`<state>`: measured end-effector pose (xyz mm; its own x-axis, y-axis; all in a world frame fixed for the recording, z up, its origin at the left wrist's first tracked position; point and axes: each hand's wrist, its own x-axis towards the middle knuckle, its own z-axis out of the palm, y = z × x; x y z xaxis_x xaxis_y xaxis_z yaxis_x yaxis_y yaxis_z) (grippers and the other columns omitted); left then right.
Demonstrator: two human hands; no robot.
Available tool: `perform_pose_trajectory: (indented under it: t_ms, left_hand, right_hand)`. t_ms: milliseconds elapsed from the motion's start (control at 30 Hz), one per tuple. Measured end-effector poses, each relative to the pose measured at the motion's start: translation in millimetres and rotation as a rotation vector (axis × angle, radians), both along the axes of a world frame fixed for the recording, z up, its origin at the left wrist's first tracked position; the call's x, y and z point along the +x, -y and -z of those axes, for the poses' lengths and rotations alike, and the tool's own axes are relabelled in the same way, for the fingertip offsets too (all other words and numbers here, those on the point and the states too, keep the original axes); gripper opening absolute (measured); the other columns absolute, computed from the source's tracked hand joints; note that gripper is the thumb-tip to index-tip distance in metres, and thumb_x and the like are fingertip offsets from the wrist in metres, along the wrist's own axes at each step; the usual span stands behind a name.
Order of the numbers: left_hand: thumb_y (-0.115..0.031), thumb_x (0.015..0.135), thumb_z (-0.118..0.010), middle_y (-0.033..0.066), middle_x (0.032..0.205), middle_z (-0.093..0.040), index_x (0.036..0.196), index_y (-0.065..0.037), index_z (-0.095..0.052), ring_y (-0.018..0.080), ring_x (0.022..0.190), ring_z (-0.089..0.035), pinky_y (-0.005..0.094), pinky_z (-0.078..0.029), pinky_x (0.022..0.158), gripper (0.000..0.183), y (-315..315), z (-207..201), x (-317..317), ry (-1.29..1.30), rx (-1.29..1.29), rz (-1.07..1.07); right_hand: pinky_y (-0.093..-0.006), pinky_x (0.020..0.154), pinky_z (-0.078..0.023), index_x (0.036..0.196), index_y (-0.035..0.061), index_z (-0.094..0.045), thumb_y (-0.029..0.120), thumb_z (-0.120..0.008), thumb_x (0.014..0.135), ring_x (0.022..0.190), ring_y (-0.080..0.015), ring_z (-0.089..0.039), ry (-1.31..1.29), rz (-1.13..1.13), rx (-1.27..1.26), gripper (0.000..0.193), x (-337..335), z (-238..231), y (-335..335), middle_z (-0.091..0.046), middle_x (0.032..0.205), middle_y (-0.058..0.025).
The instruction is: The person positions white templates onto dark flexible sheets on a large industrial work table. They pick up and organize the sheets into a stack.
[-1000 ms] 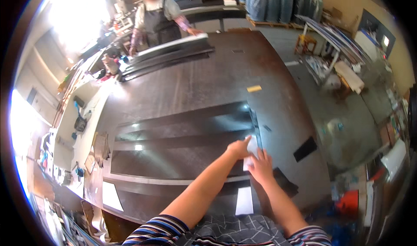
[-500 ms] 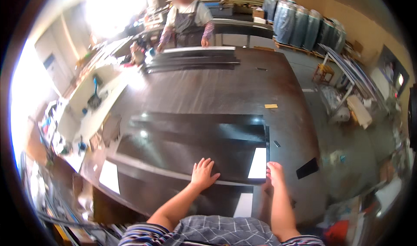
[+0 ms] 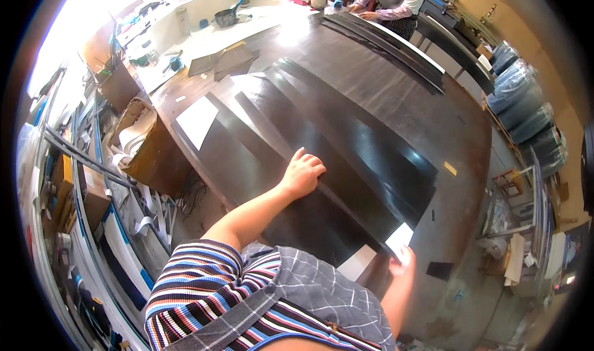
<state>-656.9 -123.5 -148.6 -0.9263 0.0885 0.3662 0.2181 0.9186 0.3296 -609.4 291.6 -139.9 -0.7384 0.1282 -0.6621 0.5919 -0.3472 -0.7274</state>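
Observation:
Long, glossy dark sheets (image 3: 365, 147) with white ends lie overlapped on the dark worktable (image 3: 471, 125). My left hand (image 3: 303, 174) rests at the long near edge of the upper sheet, its fingers bent and close together on that edge. At the sheet's right end, a white patch (image 3: 399, 236) marks the corner, which my right hand (image 3: 402, 263) pinches between thumb and fingers. Beneath it, nearer my body, lies another dark sheet (image 3: 247, 159) with a white patch (image 3: 198, 122) at its far left end and a pale patch (image 3: 357, 263) at its near end.
Across the table, a co-worker's hands (image 3: 365, 13) are by stacked dark strips (image 3: 396, 47). Dark offcuts (image 3: 232, 60) and a white tray-like trough (image 3: 185, 32) lie at far left. A cardboard box (image 3: 151, 143) stands beside the table. A small black piece (image 3: 440, 270) lies right of my right hand.
The view has swung left and tilted. My left hand has gone from spread flat to bent fingers at the sheet's edge. My right hand stays at the white-ended corner.

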Motion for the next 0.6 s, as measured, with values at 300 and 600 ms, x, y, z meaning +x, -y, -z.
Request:
perform_pose_trajectory:
  t_ms: [300, 600]
  left_hand:
    - [-0.002, 0.057, -0.06, 0.0003, 0.088, -0.062, 0.079, -0.013, -0.063, 0.0219, 0.09, -0.059, 0.041, -0.042, 0.093, 0.025, 38, -9, 116, -0.24, 0.062, -0.104]
    - [0.002, 0.059, -0.055, 0.008, 0.1, -0.061, 0.093, -0.006, -0.063, 0.0284, 0.099, -0.055, 0.039, -0.044, 0.093, 0.035, 60, 22, 192, 0.003, 0.148, -0.075]
  right_hand:
    - [-0.0339, 0.078, -0.052, 0.107, -0.0006, -0.058, 0.01, -0.06, 0.089, 0.087, -0.0195, -0.065, -0.196, -0.194, -0.111, 0.021, 96, 16, 37, -0.066, 0.1, -0.0096]
    - [-0.0285, 0.06, -0.047, 0.087, -0.0038, -0.062, 0.007, -0.06, 0.084, 0.067, -0.0121, -0.061, -0.249, -0.439, 0.43, 0.012, 115, 47, 42, -0.062, 0.073, -0.0021]
